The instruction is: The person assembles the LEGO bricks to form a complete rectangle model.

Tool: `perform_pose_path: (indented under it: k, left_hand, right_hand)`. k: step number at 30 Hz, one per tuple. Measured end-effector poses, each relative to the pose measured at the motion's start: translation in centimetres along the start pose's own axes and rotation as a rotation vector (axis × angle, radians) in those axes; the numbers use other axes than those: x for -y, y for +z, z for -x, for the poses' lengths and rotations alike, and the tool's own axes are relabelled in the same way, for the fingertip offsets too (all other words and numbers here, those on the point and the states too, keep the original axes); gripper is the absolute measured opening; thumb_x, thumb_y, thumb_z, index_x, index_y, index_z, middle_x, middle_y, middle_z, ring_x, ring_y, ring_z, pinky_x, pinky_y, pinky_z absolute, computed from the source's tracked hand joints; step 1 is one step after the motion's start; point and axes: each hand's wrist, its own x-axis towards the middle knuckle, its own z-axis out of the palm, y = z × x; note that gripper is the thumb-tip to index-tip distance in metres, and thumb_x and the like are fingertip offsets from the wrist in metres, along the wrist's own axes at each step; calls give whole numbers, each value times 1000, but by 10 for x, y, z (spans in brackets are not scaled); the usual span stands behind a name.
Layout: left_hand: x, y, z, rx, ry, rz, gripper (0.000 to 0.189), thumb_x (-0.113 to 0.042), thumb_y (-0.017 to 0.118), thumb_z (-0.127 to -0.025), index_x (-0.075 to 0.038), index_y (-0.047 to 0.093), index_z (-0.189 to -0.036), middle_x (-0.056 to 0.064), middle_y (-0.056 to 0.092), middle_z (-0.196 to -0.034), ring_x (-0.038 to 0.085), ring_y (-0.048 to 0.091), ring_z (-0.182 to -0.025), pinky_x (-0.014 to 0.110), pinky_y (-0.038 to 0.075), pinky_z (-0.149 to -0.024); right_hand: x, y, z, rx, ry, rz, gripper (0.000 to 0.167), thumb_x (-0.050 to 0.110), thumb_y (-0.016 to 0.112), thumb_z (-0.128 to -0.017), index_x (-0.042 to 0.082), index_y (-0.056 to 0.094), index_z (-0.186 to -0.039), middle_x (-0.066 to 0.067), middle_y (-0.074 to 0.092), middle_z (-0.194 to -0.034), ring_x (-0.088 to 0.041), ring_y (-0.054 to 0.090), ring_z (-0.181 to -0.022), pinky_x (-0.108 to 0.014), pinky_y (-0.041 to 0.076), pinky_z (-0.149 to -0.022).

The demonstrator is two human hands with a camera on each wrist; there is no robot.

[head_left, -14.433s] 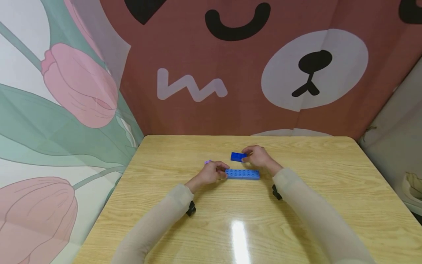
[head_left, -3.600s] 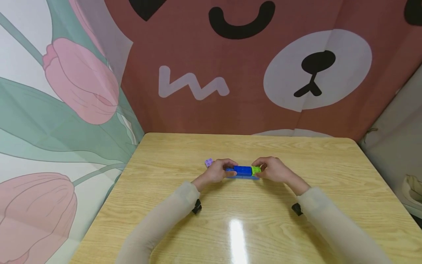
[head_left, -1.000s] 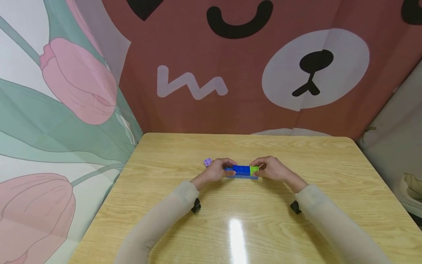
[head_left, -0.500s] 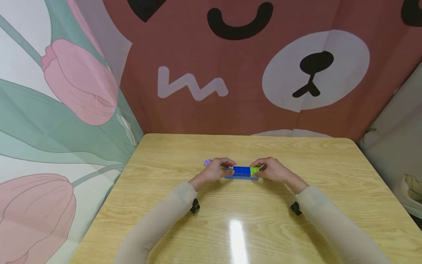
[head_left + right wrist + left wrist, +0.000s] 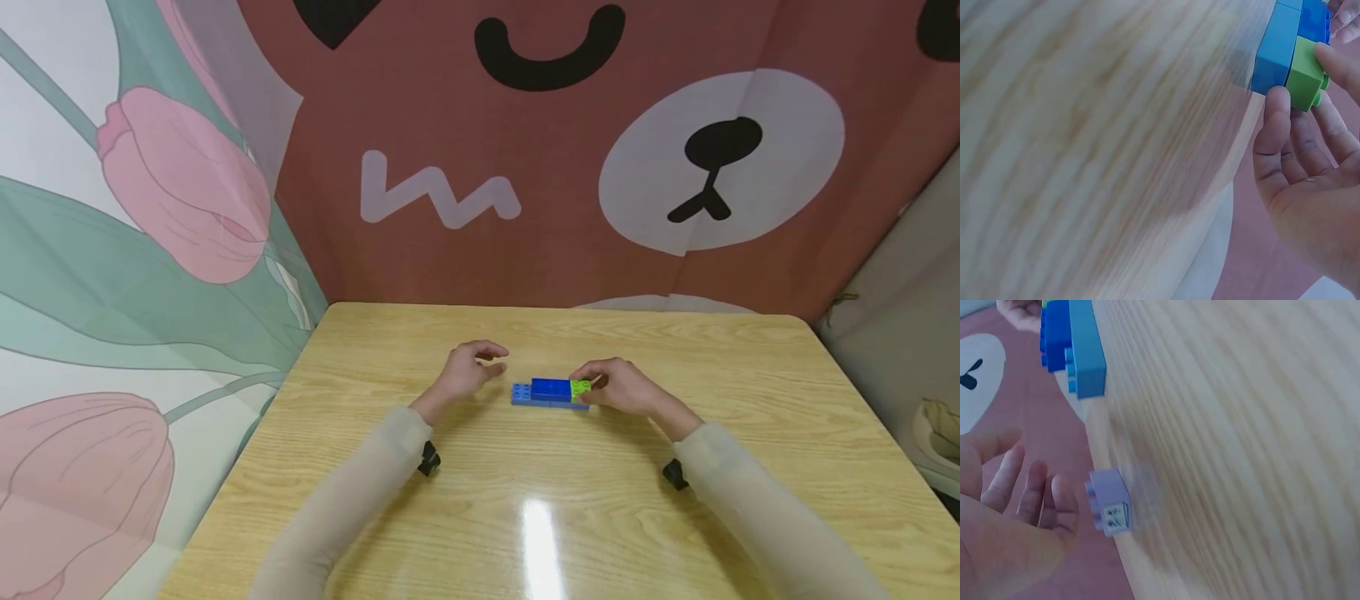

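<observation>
R hand [image 5: 626,387] on grn brick [image 5: 580,387], L hand [image 5: 462,372] apart from row edge [image 5: 517,395]

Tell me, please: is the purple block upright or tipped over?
Upright: in the left wrist view, the purple block has its studs facing away from the table.

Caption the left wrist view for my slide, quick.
Empty left hand near a purple block on the table, with blue blocks at upper left.

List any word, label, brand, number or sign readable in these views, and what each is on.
Nothing is readable.
Purple brick: dark marks on a pale patch, too blurred to read.
Wall hanging: pale zigzag, a drawn shape, not clearly lettering.
</observation>
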Motion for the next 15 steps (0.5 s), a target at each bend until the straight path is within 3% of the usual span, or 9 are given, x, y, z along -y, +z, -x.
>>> perform_pose_path:
  k: [8,15]
  left_hand:
    - [12,-10,0,-93,-87,6,24,-13,73,-96,-7,74,-119,11,59,-131,33,54,-121,43,50,-94]
    - [24,-15,-2,-85,-118,-16,27,-9,75,-94,-5,72,-120,10,62,-123,30,56,-117,42,47,-97]
  right_hand:
    - [0,0,1,-1,-5,-7,29,14,78,-92,6,73,-120,-8,68,-112,-21,63,-91,-36,54,-71]
    - [-1,0,1,-1,-4,-22,29,13,78,-93,6,73,-120,-7,68,-111,-22,62,-90,-36,53,-70]
